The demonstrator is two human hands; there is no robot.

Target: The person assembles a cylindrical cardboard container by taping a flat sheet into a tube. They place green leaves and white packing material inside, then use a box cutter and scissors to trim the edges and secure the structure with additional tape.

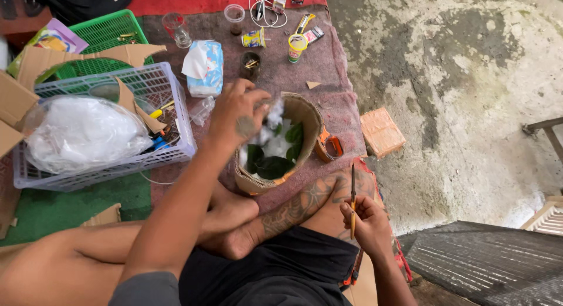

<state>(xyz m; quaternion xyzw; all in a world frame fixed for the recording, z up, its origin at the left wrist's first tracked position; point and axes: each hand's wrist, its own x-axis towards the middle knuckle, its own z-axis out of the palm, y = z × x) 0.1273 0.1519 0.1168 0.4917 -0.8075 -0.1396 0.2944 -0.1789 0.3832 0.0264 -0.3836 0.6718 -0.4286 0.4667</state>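
My left hand (237, 115) reaches over a round cardboard bowl (308, 115) on the mat, fingers pinched on a tuft of white cotton stuffing (275, 113) at its rim. Green leaves (274, 165) and more white stuffing lie inside the bowl. My right hand (366, 221) rests by my tattooed shin and grips a thin yellow-handled tool (352, 200), held upright with its dark tip pointing away from me. I sit cross-legged, bare feet under the left forearm.
A lavender plastic basket (176, 144) with a clear bag of stuffing stands at left, a green basket (108, 30) behind it. A tissue pack (205, 68), cups, small pots, an orange cutter (328, 144) and a cardboard block (381, 132) lie around. Bare concrete floor spreads right.
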